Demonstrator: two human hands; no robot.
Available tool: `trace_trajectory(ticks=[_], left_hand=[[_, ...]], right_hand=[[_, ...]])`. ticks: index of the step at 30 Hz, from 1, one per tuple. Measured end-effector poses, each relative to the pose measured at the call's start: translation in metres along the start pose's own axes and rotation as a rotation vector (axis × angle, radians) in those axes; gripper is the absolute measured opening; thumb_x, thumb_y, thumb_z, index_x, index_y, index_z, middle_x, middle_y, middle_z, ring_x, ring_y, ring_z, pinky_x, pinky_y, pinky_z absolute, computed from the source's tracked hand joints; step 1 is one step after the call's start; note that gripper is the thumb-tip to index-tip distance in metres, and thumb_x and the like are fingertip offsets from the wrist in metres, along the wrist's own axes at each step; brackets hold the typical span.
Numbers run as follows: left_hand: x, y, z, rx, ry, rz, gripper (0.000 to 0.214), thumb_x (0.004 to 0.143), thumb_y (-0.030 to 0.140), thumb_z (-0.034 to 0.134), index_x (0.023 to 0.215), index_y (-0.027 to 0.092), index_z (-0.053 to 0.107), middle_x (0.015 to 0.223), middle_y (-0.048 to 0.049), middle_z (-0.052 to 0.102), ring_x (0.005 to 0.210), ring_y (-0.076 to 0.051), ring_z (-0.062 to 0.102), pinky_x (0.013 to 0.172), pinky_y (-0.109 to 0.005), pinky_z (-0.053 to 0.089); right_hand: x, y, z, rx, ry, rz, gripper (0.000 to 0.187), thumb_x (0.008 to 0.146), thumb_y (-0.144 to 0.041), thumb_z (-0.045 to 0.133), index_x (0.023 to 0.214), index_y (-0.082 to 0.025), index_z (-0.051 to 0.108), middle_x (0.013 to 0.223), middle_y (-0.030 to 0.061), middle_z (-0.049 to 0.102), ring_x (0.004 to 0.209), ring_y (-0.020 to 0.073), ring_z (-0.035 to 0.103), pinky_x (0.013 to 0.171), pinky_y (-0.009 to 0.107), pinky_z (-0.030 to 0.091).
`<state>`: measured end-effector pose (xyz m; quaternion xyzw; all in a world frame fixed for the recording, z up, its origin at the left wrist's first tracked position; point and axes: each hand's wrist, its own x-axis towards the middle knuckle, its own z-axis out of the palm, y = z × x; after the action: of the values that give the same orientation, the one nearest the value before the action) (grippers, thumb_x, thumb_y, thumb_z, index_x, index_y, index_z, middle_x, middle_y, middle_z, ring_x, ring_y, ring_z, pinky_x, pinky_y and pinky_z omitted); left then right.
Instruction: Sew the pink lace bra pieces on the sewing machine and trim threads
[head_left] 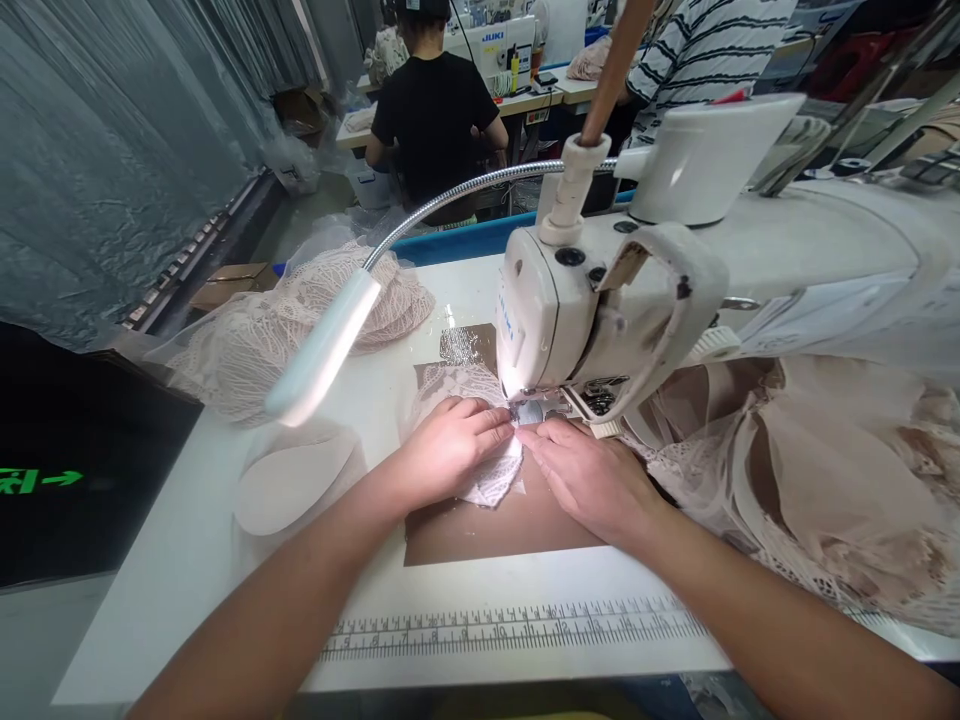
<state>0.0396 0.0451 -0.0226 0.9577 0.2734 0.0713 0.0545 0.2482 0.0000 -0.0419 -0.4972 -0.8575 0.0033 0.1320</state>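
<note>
A pale lace piece [491, 482] lies under the head of a white sewing machine [551, 305], on a brown sheet taped to the table. From the left, my left hand [454, 445] holds the lace down, its fingers bent and pressed together close to the needle area. My right hand [589, 475] comes in from the other side, its fingertips closed at the lace's edge just in front of the presser foot [531, 411]. Both hands cover part of the lace, and the needle tip is hard to make out.
A lit gooseneck lamp [326, 350] arches over the left side. Stacked lace pieces [300, 320] and a beige oval pad [296, 485] lie left. Beige lace garments [840, 470] heap at right. A printed ruler [525, 632] runs along the front. Co-workers [439, 120] sit beyond.
</note>
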Motion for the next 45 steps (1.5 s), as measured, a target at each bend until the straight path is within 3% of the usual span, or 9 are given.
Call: trace_trajectory(ticks=[8,12,20,26,29,34,39,42,45], left_hand=[[0.001,-0.006,-0.003,-0.023,0.031,-0.041,0.039,0.090,0.021,0.044,0.127,0.015,0.056,0.132,-0.0078,0.057,0.112,-0.027,0.049,0.091,-0.042,0.042],[0.000,-0.005,-0.005,-0.033,0.047,-0.050,0.040,0.094,0.030,0.040,0.126,0.015,0.056,0.134,-0.0075,0.055,0.112,-0.027,0.049,0.092,-0.043,0.042],[-0.002,-0.005,-0.002,-0.013,0.056,-0.084,0.041,0.092,0.031,0.041,0.127,0.014,0.055,0.131,-0.0121,0.056,0.114,-0.029,0.049,0.094,-0.046,0.041],[-0.007,0.003,-0.009,-0.053,0.040,-0.004,0.037,0.091,0.034,0.044,0.119,0.015,0.059,0.128,-0.0127,0.056,0.112,-0.028,0.049,0.094,-0.045,0.040],[-0.009,0.015,-0.017,-0.121,-0.022,-0.018,0.030,0.090,0.033,0.047,0.105,0.015,0.066,0.115,-0.0100,0.063,0.100,-0.024,0.056,0.090,-0.041,0.043],[-0.013,0.035,-0.035,-0.277,-0.255,-0.066,0.019,0.084,0.026,0.055,0.092,0.014,0.067,0.101,-0.0093,0.064,0.085,-0.020,0.060,0.076,-0.030,0.050],[-0.018,0.034,-0.051,-0.528,-0.365,0.005,0.016,0.084,0.021,0.057,0.098,0.018,0.064,0.096,-0.0042,0.065,0.082,-0.015,0.061,0.072,-0.023,0.050],[-0.014,0.027,-0.048,-0.593,-0.269,0.046,0.018,0.090,0.017,0.048,0.101,0.017,0.062,0.092,-0.0037,0.067,0.081,-0.013,0.061,0.073,-0.022,0.049],[-0.006,0.015,-0.031,-0.385,-0.038,0.032,0.023,0.093,0.019,0.042,0.102,0.014,0.063,0.099,-0.0096,0.068,0.090,-0.017,0.060,0.082,-0.029,0.048]], right_hand=[[0.000,0.003,0.000,0.079,-0.020,0.007,0.039,0.090,-0.017,0.038,0.119,-0.022,0.063,0.091,0.0057,0.067,0.070,0.0148,0.058,0.059,0.024,0.039],[0.000,0.003,-0.001,0.050,-0.033,0.002,0.039,0.090,-0.017,0.038,0.120,-0.022,0.063,0.093,0.0060,0.068,0.072,0.0151,0.059,0.059,0.024,0.040],[0.003,-0.002,-0.001,-0.036,-0.043,0.036,0.041,0.089,-0.015,0.040,0.123,-0.019,0.062,0.091,0.0049,0.068,0.070,0.0157,0.060,0.057,0.027,0.039],[0.002,-0.001,-0.005,0.019,-0.028,0.074,0.039,0.089,-0.016,0.039,0.119,-0.022,0.063,0.090,0.0047,0.068,0.069,0.0151,0.059,0.058,0.026,0.039],[0.000,0.001,-0.005,0.056,-0.013,0.055,0.038,0.090,-0.018,0.038,0.117,-0.024,0.064,0.088,0.0050,0.067,0.070,0.0152,0.057,0.059,0.026,0.038],[-0.005,0.004,-0.001,0.053,-0.018,-0.026,0.038,0.088,-0.014,0.039,0.115,-0.024,0.065,0.081,0.0042,0.061,0.067,0.0143,0.052,0.056,0.026,0.030],[-0.008,0.004,0.004,0.049,0.018,-0.126,0.039,0.086,-0.011,0.041,0.114,-0.024,0.065,0.079,0.0027,0.057,0.067,0.0141,0.046,0.056,0.027,0.025],[-0.007,0.001,0.002,0.026,0.006,-0.133,0.033,0.086,-0.010,0.042,0.104,-0.022,0.067,0.079,0.0027,0.055,0.067,0.0142,0.044,0.058,0.028,0.026],[-0.007,-0.001,0.000,-0.006,-0.009,-0.138,0.031,0.084,-0.007,0.043,0.099,-0.020,0.067,0.080,0.0031,0.055,0.066,0.0143,0.043,0.059,0.029,0.027]])
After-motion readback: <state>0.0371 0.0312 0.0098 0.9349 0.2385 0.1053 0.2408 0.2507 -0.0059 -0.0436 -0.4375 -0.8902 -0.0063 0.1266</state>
